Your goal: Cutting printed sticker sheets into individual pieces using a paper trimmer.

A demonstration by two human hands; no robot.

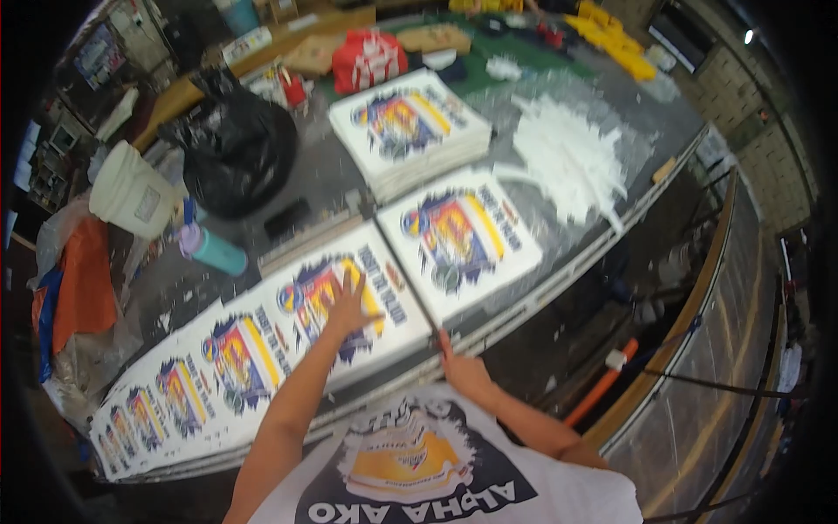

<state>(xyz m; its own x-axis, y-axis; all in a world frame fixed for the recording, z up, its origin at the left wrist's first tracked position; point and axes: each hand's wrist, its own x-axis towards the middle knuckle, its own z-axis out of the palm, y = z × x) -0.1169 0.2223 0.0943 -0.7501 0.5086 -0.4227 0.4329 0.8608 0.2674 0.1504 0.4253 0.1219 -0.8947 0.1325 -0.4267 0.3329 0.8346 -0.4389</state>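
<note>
A long run of printed white sheets (229,308), with repeated colourful graphics, lies along the table's near edge. My left hand (347,308) rests on its right end, fingers spread. A narrow dark bar or blade (406,275) lies between this run and a separate printed stack (468,242) to the right. At the bar's near end is my right hand (466,370), its index finger stretched along it and the other fingers curled. It seems to grip the bar, though its palm is hidden. Behind stands a thicker stack of printed sheets (419,131).
White trimmed strips (569,157) lie heaped at the right. Farther left are a black plastic bag (236,144), a white bucket (134,190) and a teal bottle (219,249). A red bag (370,62) sits at the back. An orange pole (602,380) is below the table edge.
</note>
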